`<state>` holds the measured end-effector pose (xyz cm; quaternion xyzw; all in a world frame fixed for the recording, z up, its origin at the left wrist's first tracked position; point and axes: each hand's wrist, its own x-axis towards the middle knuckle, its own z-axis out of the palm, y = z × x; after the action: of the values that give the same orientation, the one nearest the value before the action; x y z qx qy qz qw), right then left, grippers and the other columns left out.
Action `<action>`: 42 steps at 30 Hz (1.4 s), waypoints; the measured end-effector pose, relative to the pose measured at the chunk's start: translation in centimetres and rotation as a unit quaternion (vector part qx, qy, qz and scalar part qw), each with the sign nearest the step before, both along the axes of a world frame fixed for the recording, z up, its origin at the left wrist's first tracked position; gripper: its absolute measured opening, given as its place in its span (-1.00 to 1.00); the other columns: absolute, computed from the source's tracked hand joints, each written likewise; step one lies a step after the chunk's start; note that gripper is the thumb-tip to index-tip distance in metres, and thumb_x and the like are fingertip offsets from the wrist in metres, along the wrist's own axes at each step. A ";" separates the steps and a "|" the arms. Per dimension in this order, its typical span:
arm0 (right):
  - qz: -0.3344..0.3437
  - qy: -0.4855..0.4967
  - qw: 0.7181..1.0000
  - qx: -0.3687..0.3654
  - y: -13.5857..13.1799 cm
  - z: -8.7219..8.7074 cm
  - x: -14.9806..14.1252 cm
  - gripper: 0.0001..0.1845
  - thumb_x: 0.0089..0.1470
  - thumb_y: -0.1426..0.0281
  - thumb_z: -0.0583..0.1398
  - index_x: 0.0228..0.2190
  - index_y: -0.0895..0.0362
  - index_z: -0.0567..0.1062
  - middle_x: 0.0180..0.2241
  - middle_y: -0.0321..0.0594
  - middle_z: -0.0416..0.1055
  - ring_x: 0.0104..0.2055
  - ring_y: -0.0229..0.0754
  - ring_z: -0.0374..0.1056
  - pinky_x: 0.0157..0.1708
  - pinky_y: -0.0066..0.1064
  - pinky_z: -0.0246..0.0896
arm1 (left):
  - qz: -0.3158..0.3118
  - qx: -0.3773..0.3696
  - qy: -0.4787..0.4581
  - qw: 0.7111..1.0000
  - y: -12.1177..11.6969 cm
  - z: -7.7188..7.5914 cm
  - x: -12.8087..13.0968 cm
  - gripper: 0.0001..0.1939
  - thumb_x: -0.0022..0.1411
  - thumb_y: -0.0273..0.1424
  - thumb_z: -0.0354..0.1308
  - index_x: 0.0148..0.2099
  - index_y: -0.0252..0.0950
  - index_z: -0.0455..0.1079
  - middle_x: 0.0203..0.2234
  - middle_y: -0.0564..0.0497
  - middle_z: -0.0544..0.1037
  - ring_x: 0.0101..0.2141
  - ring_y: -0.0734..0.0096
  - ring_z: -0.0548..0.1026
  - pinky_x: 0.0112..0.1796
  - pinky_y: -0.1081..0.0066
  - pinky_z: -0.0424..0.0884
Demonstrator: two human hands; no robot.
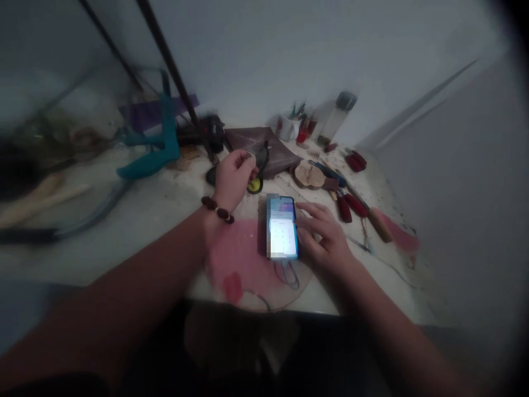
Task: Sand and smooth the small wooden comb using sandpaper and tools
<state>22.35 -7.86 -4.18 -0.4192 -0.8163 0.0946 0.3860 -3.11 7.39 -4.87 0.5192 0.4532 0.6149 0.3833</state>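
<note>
My open right hand (pixel 320 234) lies on the glossy, flat phone (pixel 282 229); beyond it, my curled left hand (pixel 233 179) may grip something, I cannot tell.

Dim grey light; the glowing smartphone screen (pixel 283 237) is the brightest spot, the left side blurs, and the right corners darken.
</note>
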 end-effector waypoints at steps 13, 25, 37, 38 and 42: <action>0.058 -0.076 0.995 -0.009 -0.9 -0.3 -1.3 -0.74 0.35 0.30 0.25 0.01 0.03 0.66 0.39 -0.04 0.46 0.46 0.25 0.29 0.43 0.28 0.27 | 0.003 0.000 0.007 1.000 -0.1 0.1 0.0 -0.92 0.37 -0.30 0.29 -0.19 -0.17 0.54 -0.43 0.06 0.64 -0.46 0.43 0.55 -0.47 0.50 0.40; 0.056 -0.032 0.998 -0.024 -2.0 0.2 -1.1 -0.77 0.27 0.33 0.26 -0.08 -0.07 0.67 0.26 -0.16 0.58 0.38 0.24 0.39 0.37 0.29 0.35 | 0.008 -0.002 0.004 1.000 0.3 -0.2 -0.1 -0.92 0.39 -0.30 0.28 -0.18 -0.15 0.56 -0.43 0.05 0.64 -0.45 0.42 0.56 -0.44 0.47 0.42; 0.073 -0.050 0.996 -0.012 -2.8 -0.3 -1.3 -0.71 0.29 0.37 0.29 0.02 -0.09 0.64 0.29 -0.12 0.55 0.36 0.19 0.44 0.41 0.31 0.32 | 0.006 0.008 0.013 1.000 0.1 -0.2 0.0 -0.93 0.40 -0.32 0.27 -0.18 -0.17 0.54 -0.43 0.06 0.64 -0.45 0.43 0.55 -0.44 0.46 0.41; 0.080 -0.052 0.995 -0.013 -2.8 -0.4 -1.4 -0.70 0.29 0.38 0.29 0.03 -0.08 0.64 0.29 -0.11 0.55 0.36 0.19 0.45 0.41 0.31 0.31 | 0.009 0.008 0.012 1.000 0.1 -0.2 -0.1 -0.93 0.40 -0.32 0.27 -0.17 -0.16 0.55 -0.43 0.06 0.64 -0.45 0.43 0.55 -0.44 0.46 0.42; 0.087 -0.035 0.996 -0.005 -3.1 -0.3 -1.2 -0.68 0.26 0.40 0.31 0.03 -0.08 0.64 0.29 -0.11 0.56 0.34 0.20 0.46 0.38 0.30 0.35 | 0.008 0.004 0.010 1.000 0.1 -0.2 -0.1 -0.93 0.39 -0.30 0.28 -0.18 -0.15 0.55 -0.43 0.06 0.64 -0.45 0.41 0.56 -0.44 0.46 0.43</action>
<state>21.17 -10.93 -4.47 -0.3515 -0.8623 0.1175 0.3451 -3.20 7.50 -5.03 0.5235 0.4587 0.6142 0.3719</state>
